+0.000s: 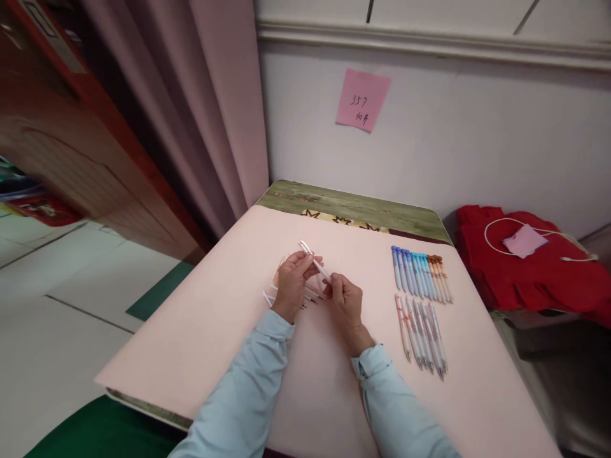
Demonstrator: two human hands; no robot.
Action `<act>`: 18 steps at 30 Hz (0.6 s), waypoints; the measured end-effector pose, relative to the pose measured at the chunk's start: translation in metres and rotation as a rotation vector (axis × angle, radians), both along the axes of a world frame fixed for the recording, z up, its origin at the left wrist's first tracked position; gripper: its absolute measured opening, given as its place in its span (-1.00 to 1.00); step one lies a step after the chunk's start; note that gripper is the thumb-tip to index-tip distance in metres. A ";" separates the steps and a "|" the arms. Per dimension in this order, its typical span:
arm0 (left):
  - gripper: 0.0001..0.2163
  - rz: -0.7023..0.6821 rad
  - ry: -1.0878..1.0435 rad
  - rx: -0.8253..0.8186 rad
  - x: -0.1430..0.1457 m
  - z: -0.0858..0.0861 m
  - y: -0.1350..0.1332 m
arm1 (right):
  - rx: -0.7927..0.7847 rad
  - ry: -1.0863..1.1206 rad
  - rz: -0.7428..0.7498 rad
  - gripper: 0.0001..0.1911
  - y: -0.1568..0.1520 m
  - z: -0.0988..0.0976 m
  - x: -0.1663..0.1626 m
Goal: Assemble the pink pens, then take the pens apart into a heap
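Between my two hands is a slim white pen (321, 268), tilted with one end up to the left. My left hand (292, 283) pinches its upper part, and my right hand (345, 299) grips the lower right end. Beneath and behind my left hand lie several loose pale pens (268, 298), partly hidden. Off to the right, a tidy row of blue, light blue and brown pens (420, 277) lies on the table. Nearer to me is a second row of white and clear pens (421, 334).
A pale pink sheet (200, 356) covers most of the green table (401, 216). Against the wall sits a red cloth (482, 267) with a white cable (573, 245) on it. A pink note (363, 100) is stuck to the wall. A curtain (224, 95) hangs at the left.
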State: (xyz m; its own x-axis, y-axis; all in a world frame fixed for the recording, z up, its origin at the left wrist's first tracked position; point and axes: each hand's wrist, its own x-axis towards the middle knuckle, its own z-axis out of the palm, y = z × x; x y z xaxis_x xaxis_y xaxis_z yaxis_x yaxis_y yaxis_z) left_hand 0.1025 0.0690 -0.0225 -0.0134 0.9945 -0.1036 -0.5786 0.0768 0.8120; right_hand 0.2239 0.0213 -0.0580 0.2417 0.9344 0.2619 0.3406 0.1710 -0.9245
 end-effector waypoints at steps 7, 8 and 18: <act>-0.70 0.011 0.019 -0.005 0.000 0.001 0.000 | 0.054 -0.054 -0.137 -0.65 0.003 0.000 -0.004; -0.70 0.009 0.018 -0.004 0.000 0.001 0.000 | 0.041 -0.059 -0.125 -0.67 0.003 0.000 -0.003; -0.70 -0.004 0.021 0.006 -0.001 0.001 0.001 | 0.027 -0.072 -0.091 -0.62 0.000 0.001 -0.002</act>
State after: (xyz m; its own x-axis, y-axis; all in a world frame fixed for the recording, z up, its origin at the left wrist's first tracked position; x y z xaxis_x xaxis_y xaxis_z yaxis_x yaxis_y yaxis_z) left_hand 0.1013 0.0696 -0.0218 -0.0116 0.9951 -0.0979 -0.5611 0.0745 0.8244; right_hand 0.2221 0.0217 -0.0570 0.3050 0.9016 0.3066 0.4212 0.1611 -0.8925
